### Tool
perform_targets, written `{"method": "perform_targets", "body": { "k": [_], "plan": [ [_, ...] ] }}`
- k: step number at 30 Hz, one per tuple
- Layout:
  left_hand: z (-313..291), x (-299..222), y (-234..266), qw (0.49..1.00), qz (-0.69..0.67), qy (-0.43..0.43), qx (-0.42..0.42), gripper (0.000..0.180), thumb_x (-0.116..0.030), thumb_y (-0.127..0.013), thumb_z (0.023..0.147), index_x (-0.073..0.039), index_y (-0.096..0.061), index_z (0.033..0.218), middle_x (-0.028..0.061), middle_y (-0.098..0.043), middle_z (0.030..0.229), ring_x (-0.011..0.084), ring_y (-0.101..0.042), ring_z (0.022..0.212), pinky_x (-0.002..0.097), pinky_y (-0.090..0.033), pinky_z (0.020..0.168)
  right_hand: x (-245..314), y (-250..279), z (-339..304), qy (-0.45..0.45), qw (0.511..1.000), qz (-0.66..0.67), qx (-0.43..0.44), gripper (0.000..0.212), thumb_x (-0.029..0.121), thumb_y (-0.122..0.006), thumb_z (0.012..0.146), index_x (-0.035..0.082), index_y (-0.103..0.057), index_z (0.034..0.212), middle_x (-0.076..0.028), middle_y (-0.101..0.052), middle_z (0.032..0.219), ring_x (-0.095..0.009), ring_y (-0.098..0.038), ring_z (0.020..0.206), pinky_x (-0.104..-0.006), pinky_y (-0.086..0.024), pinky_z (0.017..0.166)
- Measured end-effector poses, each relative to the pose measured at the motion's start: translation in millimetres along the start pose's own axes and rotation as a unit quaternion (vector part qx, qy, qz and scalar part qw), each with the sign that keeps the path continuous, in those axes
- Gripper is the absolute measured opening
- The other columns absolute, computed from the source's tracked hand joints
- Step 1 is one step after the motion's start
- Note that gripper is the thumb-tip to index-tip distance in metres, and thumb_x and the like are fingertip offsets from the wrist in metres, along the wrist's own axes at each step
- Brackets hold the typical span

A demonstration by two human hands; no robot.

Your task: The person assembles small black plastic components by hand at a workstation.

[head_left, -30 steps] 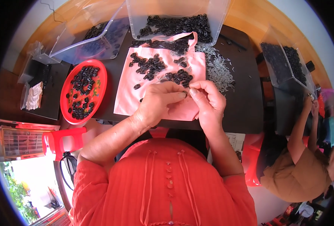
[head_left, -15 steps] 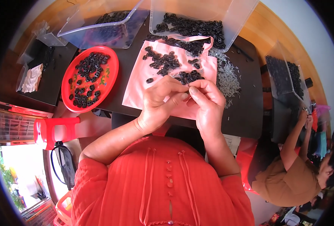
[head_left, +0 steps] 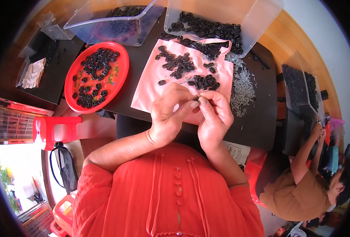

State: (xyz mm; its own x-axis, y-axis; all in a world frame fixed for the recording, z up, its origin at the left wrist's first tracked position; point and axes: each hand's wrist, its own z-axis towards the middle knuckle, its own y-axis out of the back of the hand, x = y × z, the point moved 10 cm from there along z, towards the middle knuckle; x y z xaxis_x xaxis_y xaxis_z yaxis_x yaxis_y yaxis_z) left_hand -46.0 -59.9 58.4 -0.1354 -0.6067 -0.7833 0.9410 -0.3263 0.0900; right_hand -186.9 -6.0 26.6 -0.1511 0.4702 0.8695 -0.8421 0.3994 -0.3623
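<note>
A pink cloth bag (head_left: 145, 94) lay flat and faintly creased on the dark, smooth table (head_left: 258, 122), the hands screening part of its near edge. Beyond it a clear plastic bin (head_left: 262, 19) held heaped black pieces (head_left: 222, 31), with more crowding the bag's top edge. A red tray (head_left: 124, 65) with a printed pattern stood to the left, bearing more such rounded ovals, pierced with holes. Slim grey pieces (head_left: 244, 89) were strewn along the bag's right side. At the far right sat a co-worker in a brown top (head_left: 295, 195). The left hand (head_left: 170, 112) and right hand (head_left: 215, 118) met above the bag, thumbs and forefingers pinching a small dark piece (head_left: 197, 99), apparently between them, its shape mostly hidden.
</note>
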Motion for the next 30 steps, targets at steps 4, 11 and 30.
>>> {"method": "perform_targets", "body": {
  "k": [4, 11, 30],
  "plan": [
    [-13, 35, -4, 0.972, -0.121, 0.199, 0.015, 0.004, 0.0, -0.068, 0.095, 0.0, -0.066, 0.099, 0.0035, -0.064, 0.089, 0.0118, -0.058, 0.076, 0.025, -0.049, 0.068, 4, -2, 0, 0.025, 0.998, -0.046, 0.016, 0.008, -0.005, -0.063, 0.098, -0.004, -0.066, 0.105, -0.006, -0.067, 0.095, -0.011, -0.062, 0.079, -0.0243, -0.051, 0.072],
    [-33, 61, -8, 0.906, -0.223, 0.358, 0.029, 0.005, -0.005, -0.061, 0.103, -0.001, -0.064, 0.105, 0.001, -0.063, 0.086, 0.0065, -0.055, 0.069, 0.021, -0.046, 0.06, 4, -6, 0, 0.056, 0.975, -0.201, 0.083, 0.005, -0.002, -0.065, 0.098, -0.003, -0.065, 0.103, -0.003, -0.066, 0.091, -0.009, -0.062, 0.078, -0.0229, -0.05, 0.07],
    [-38, 61, 7, 0.943, -0.155, 0.291, 0.039, 0.006, -0.007, -0.063, 0.102, -0.002, -0.065, 0.105, -0.003, -0.062, 0.084, 0.0031, -0.054, 0.073, 0.0194, -0.044, 0.063, 7, -27, -2, 0.109, 0.936, -0.304, 0.142, 0.009, -0.005, -0.068, 0.094, -0.002, -0.063, 0.101, -0.007, -0.064, 0.086, -0.013, -0.06, 0.073, -0.0256, -0.049, 0.065]
  ]
}}
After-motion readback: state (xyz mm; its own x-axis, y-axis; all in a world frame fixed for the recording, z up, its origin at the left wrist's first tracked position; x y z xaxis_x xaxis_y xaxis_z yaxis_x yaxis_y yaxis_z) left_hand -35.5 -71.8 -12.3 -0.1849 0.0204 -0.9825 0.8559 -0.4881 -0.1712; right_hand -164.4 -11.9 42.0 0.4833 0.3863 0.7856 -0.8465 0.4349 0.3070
